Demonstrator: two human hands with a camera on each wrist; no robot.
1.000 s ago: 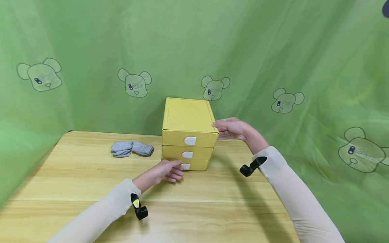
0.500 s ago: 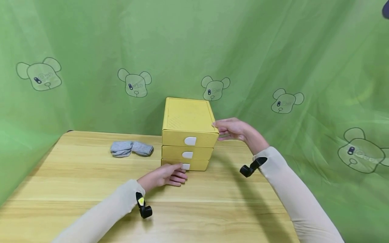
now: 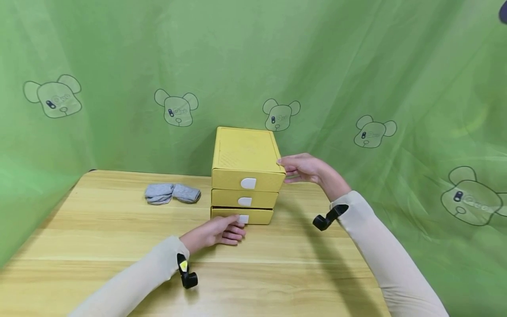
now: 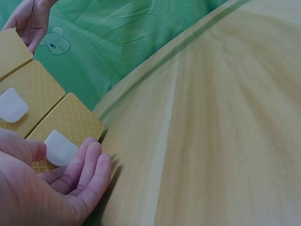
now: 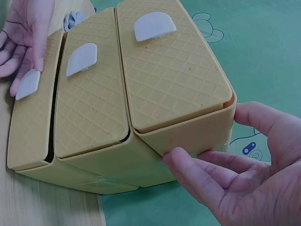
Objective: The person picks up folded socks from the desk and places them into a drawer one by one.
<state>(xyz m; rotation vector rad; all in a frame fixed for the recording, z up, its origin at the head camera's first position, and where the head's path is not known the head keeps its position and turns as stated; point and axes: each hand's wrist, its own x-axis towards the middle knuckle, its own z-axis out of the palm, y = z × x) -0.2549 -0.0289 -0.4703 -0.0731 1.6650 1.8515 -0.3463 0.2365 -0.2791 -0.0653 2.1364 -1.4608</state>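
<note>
A small yellow cabinet [image 3: 247, 149] with three stacked drawers stands toward the back of the table. Each drawer front carries a white tab handle. The bottom drawer [image 3: 259, 216] sticks out slightly, with a dark gap along its upper edge. My left hand [image 3: 222, 230] pinches that drawer's white handle [image 5: 28, 84], thumb at its upper side and fingers below. At the cabinet's upper right front corner, my right hand [image 3: 305, 169] holds on with its thumb on the top edge and fingers [image 5: 193, 176] against the side wall. The middle and top drawers sit in place.
Grey folded socks [image 3: 158, 193] lie on the wooden table [image 3: 99, 220] left of the cabinet. Behind the table hangs a green curtain [image 3: 229, 57] printed with bear heads, close to the cabinet's back.
My left hand has shifted a little right and down onto the bottom handle. The bottom drawer has slid slightly forward, opening a gap above it. My right hand stays at the corner.
</note>
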